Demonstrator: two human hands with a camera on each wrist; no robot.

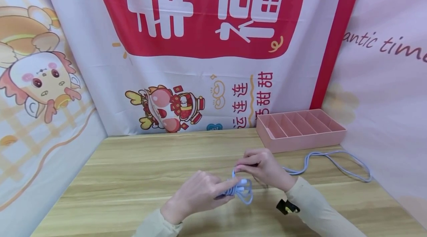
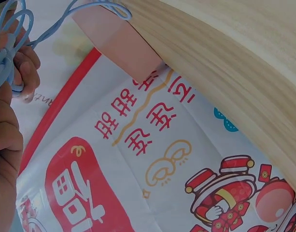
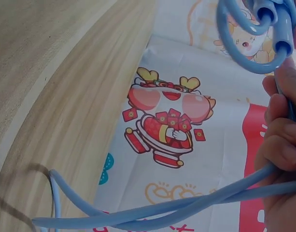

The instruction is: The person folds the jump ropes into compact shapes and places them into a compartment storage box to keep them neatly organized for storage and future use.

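A light blue cable is wound into a small bundle (image 1: 245, 191), with loops and thick plug ends sticking out on its right side. My left hand (image 1: 201, 191) grips the coiled part, its index finger laid along the top. Close by on the right, my right hand (image 1: 265, 165) pinches a strand that rises from the bundle. In the right wrist view, two strands of the cable (image 3: 162, 212) trail away from the right hand's curled fingers (image 3: 283, 142). The left wrist view catches blue loops (image 2: 12, 53) between the hands at its left edge.
The cable's loose tail (image 1: 333, 155) lies in a long loop on the wooden table (image 1: 140, 166), right of the hands. Behind it, a pink divided box (image 1: 300, 140) stands against the printed back cloth (image 1: 207, 48). A black fastening (image 1: 287, 206) sits by the right sleeve.
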